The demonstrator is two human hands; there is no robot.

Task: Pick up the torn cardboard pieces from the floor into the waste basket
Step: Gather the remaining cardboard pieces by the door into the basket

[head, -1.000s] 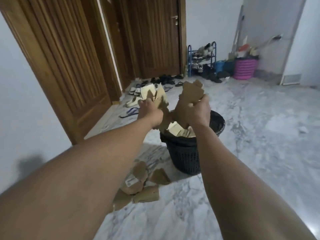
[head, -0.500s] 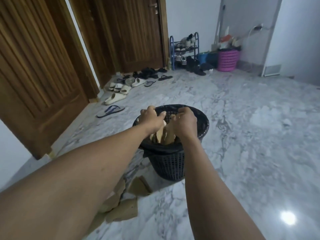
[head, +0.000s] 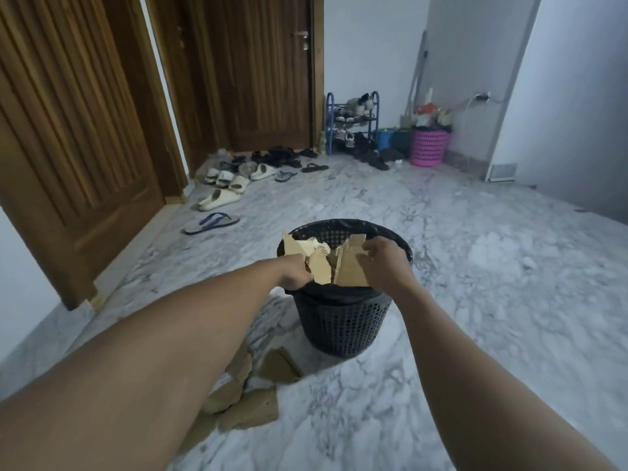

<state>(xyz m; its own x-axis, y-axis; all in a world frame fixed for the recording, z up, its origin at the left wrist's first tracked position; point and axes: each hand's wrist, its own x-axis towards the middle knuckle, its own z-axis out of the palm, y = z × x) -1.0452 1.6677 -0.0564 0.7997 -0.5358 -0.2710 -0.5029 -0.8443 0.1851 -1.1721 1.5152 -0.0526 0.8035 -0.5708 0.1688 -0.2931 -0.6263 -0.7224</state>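
Several cardboard pieces (head: 350, 270) stand upright in the waste basket (head: 343, 324), right hand (head: 384, 263) gripping them, left hand (head: 294, 275) grip hidden.

Head view | worn camera, wide-angle, faces forward and down | waste basket (head: 343, 321) near, centre frame | doors (head: 85, 130) left, shoe rack (head: 351, 124) far, marble floor (head: 509, 266) fills the right

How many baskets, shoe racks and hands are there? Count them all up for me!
Baskets: 2 (black plastic mesh waste basket, pink plastic mesh basket)
Shoe racks: 1 (blue metal shoe rack)
Hands: 2 (left hand; right hand, gripping torn brown cardboard pieces)
Total: 5
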